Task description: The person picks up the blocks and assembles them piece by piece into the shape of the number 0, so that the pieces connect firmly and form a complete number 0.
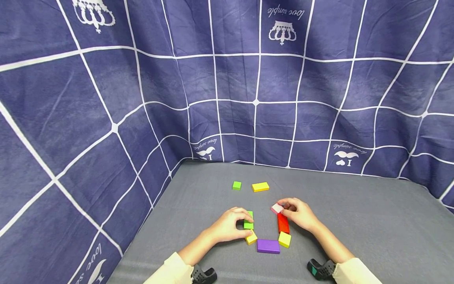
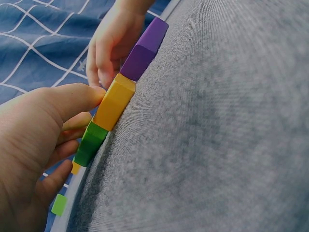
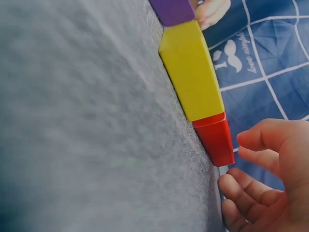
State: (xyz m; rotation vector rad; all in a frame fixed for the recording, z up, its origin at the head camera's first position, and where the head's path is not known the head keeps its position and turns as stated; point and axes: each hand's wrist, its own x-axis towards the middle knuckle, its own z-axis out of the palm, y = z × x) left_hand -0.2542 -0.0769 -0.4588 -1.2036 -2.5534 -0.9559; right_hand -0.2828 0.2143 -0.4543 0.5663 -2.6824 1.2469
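Observation:
My left hand (image 1: 230, 225) rests beside a green block (image 1: 248, 225) and a yellow block (image 1: 251, 238). Its thumb touches the yellow block (image 2: 115, 102) in the left wrist view, and its loosely bent fingers lie by the green block (image 2: 91, 144). At the far end of a red block (image 1: 283, 223), my right hand (image 1: 299, 213) pinches a small pink block (image 1: 276, 208) between thumb and fingers. The right wrist view has the red block (image 3: 216, 140) near the right thumb; the pink one is hidden there.
A purple block (image 1: 268, 246) lies nearest me, between the left yellow block and another yellow block (image 1: 285, 240). Farther back are a small green block (image 1: 237, 185) and a flat yellow block (image 1: 260, 187). A blue checked curtain (image 1: 234, 79) bounds the grey table (image 1: 354, 221).

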